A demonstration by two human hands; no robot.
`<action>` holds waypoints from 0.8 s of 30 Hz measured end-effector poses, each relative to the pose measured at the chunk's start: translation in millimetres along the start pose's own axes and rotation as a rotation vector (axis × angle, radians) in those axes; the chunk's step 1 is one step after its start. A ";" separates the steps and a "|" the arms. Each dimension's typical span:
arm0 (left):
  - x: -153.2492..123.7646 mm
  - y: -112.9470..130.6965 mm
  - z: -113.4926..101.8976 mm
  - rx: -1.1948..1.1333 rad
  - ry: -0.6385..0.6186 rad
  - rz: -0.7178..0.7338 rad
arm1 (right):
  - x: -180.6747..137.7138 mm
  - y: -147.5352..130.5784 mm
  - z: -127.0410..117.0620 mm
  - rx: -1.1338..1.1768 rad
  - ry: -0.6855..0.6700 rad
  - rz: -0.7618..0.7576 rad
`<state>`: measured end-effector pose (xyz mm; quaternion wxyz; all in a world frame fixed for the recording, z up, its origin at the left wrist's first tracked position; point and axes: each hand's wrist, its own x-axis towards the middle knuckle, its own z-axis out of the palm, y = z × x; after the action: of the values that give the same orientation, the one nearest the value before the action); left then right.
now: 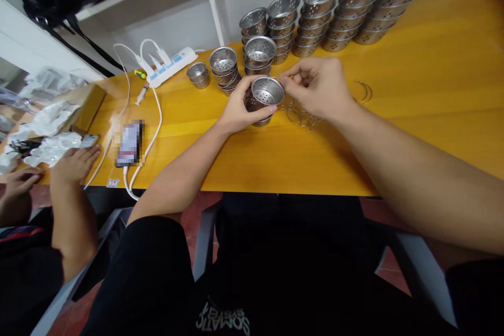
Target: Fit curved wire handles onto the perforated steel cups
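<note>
My left hand [238, 107] is wrapped round a perforated metal cup [268, 92], thumb on the near side. Under that cup the base of another metal piece shows at the table. At the cup's right rim, my right hand [321, 84] pinches a thin metal wire, whose end reaches the rim; most of it is hidden by the fingers. Beneath the right hand lies a loose tangle of bent wires [301, 117]. A few curved wires [366, 92] rest to the right of the wrist.
Stacks of perforated cups [315, 21] line the table's back, with shorter stacks [224, 68] nearer. To the left are a power strip [173, 67] with white cables, a phone [129, 144], a syringe [142, 94] and plastic bags [55, 147]. A co-worker's hands [74, 165] rest at the left edge.
</note>
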<state>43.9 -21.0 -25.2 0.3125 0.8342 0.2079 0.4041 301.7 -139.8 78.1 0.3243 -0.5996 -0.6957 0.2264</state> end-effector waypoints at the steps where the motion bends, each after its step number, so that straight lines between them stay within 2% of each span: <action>1: 0.1 -0.1 0.3 -0.003 -0.001 0.001 | 0.7 0.6 0.8 0.006 0.010 -0.005; 5: 0.4 -0.7 0.3 -0.009 -0.008 0.029 | 3.3 3.0 4.5 0.041 0.048 -0.028; 12: 0.0 8.2 -0.2 0.070 -0.036 0.033 | 2.8 -1.0 5.8 -0.002 0.025 -0.005; 18: 2.1 15.1 10.9 0.137 -0.044 0.043 | -0.6 -7.9 11.1 0.012 0.026 0.020; 24: -0.4 40.3 12.7 0.245 -0.006 -0.064 | 7.6 5.9 26.2 0.325 0.145 -0.212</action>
<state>57.7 -54.7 -3.8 0.2218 0.8602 0.2812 0.3630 286.3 -129.3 57.3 0.4879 -0.4775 -0.6842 0.2564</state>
